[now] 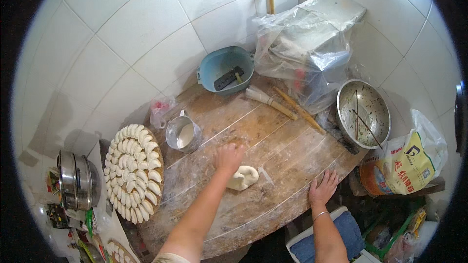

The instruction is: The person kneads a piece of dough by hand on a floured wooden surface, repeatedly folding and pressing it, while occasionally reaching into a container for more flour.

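Observation:
My left hand (pixel 230 158) is curled into a fist over the floury wooden board, just beyond a lump of white dough (pixel 243 178). The palm side faces down, so whatever the fingers may hold is hidden. My wrist passes along the dough's left side. At the board's right front edge, my right hand (pixel 324 186) lies flat with its fingers a little apart and holds nothing. A metal cup (pixel 195 142) with white powder inside stands beyond my left hand. Marks of flour cover the wooden board (pixel 234 226).
A round tray of shaped dumplings (pixel 134 173) is at left, beside stacked steel pots (pixel 77 180). Farther back are a blue basin (pixel 214 63), a brush (pixel 273 102) and a rolling pin (pixel 300 110). A steel bowl (pixel 345 100) with chopsticks and a flour bag (pixel 409 160) stand right.

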`<action>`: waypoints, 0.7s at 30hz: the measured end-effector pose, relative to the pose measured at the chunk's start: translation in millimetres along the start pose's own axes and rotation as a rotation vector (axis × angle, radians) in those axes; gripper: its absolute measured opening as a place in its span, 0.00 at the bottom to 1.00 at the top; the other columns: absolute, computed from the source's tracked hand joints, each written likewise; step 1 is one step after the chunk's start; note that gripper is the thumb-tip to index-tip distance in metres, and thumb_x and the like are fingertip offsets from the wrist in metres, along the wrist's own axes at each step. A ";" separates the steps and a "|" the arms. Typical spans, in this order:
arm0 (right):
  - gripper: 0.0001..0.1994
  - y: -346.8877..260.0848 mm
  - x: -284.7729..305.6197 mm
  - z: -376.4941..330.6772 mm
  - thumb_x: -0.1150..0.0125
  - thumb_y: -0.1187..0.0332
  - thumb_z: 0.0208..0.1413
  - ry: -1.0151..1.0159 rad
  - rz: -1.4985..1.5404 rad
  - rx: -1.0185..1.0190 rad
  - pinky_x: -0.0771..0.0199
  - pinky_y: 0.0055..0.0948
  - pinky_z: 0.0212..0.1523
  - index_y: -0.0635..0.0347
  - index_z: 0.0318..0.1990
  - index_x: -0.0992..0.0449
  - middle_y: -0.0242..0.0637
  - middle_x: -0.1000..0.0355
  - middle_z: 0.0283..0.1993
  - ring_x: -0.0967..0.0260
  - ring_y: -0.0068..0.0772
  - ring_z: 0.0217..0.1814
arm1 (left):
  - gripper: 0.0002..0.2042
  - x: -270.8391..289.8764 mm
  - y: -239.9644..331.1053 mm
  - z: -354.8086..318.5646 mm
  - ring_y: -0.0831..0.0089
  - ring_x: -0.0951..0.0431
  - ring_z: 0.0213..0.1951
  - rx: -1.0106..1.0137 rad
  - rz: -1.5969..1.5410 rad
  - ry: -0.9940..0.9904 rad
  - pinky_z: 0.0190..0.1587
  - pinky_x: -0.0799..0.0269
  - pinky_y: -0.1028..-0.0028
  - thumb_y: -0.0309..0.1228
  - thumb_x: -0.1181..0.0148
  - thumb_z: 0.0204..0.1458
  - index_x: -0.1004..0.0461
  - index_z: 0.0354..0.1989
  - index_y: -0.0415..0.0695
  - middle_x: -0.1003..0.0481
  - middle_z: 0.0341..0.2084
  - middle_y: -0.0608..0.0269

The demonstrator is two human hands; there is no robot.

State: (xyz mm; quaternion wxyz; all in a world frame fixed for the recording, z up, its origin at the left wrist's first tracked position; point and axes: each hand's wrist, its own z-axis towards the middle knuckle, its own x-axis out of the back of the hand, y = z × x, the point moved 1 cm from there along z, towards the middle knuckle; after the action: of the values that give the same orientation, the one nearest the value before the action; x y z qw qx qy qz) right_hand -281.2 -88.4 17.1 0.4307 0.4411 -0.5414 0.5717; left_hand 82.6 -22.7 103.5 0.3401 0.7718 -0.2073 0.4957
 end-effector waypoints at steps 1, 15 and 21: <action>0.34 -5.2 -1.2 -2.2 0.42 0.56 0.52 -0.003 0.009 -0.001 0.55 0.55 0.70 0.53 0.68 0.42 0.47 0.56 0.75 0.61 0.54 0.76 | 0.31 -9.0 -7.0 -10.9 0.48 0.30 0.56 -0.050 0.102 0.073 0.57 0.37 0.54 0.59 0.59 0.58 0.23 0.51 0.45 0.27 0.54 0.48; 0.35 4.0 2.0 -7.0 0.41 0.58 0.51 -0.012 -0.018 0.090 0.58 0.54 0.71 0.61 0.66 0.41 0.54 0.56 0.74 0.60 0.62 0.74 | 0.21 -68.2 -14.9 10.0 0.58 0.31 0.49 -0.276 0.038 0.332 0.52 0.42 0.56 0.52 0.39 0.45 0.25 0.40 0.49 0.28 0.44 0.58; 0.37 8.7 -0.2 -8.2 0.40 0.58 0.48 -0.006 0.016 0.095 0.58 0.56 0.70 0.61 0.66 0.41 0.59 0.53 0.72 0.59 0.65 0.73 | 0.18 -60.3 -0.5 71.4 0.57 0.32 0.52 -0.088 0.024 0.372 0.57 0.45 0.53 0.47 0.43 0.50 0.24 0.39 0.46 0.27 0.47 0.55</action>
State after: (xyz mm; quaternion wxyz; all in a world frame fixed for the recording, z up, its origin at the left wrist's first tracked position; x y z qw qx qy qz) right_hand -289.9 -80.6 14.6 0.4032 0.4584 -0.5182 0.5990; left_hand 102.1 -75.6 29.0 0.4000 0.6488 -0.1714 0.6242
